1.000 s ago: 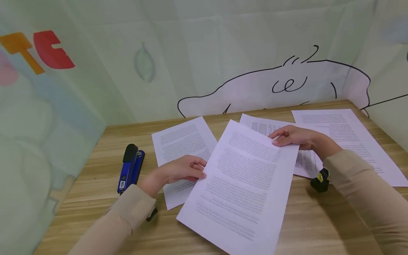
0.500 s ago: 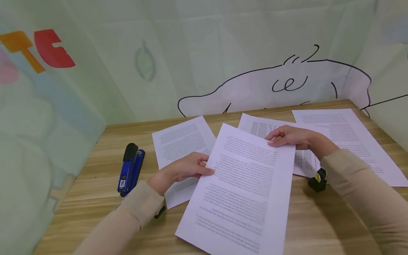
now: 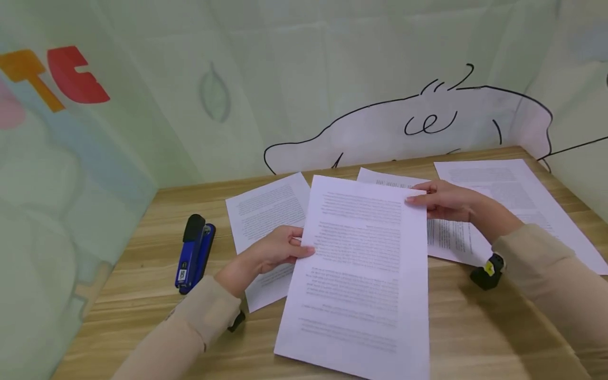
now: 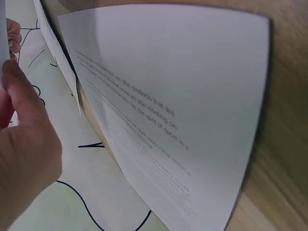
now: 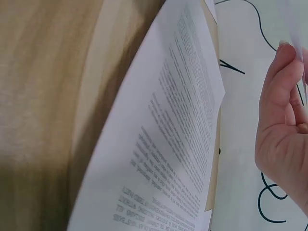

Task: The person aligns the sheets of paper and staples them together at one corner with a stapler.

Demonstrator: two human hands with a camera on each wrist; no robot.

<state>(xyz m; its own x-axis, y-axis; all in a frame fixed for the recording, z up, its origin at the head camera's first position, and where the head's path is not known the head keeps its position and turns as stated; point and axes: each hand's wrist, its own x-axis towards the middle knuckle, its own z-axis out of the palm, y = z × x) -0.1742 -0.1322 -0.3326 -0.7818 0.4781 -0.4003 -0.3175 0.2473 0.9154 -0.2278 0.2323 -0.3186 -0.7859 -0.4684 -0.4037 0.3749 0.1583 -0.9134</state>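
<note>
"Where's the paper (image 3: 356,274)?"
"Over the worktop (image 3: 142,274); left hand (image 3: 268,250) pinches its left edge; right hand (image 3: 448,201), its upper right corner."
"Handling?"
"Light grip, I'd say; even tension should prevent creases."

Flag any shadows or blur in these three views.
Head: soft shadow on the table beside the right sleeve, print on the held paper too small to read; left wrist: the table's grain looks blurred; right wrist: dark shadow beside the lying sheet.
</note>
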